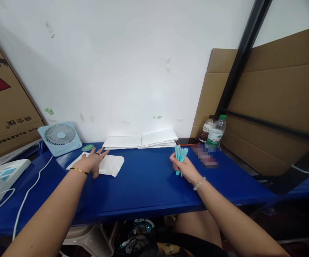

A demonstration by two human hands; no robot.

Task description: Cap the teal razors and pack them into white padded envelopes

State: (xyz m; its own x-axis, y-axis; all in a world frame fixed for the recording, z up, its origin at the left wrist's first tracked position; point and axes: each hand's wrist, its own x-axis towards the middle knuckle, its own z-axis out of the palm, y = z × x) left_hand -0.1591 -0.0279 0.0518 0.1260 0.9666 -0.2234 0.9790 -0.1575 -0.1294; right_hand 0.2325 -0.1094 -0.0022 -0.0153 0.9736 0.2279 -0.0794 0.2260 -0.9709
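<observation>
My left hand (91,162) lies with its fingers spread over a white packet (111,165) on the left part of the blue table (141,185). Part of the packet is hidden under the hand. My right hand (182,166) is closed around several light-blue plastic sticks (180,153), held upright above the right part of the table. Their wider ends show over the fingers. Two stacks of white sheets, one on the left (122,141) and one on the right (159,137), lie side by side against the wall.
At the left are a light-blue fan (60,137), a green disc (87,147), a white device (7,178) and a white cable (34,191). A phone (188,141) and two bottles (208,128) (217,134) are at the back right. Cardboard (277,89) flanks the table.
</observation>
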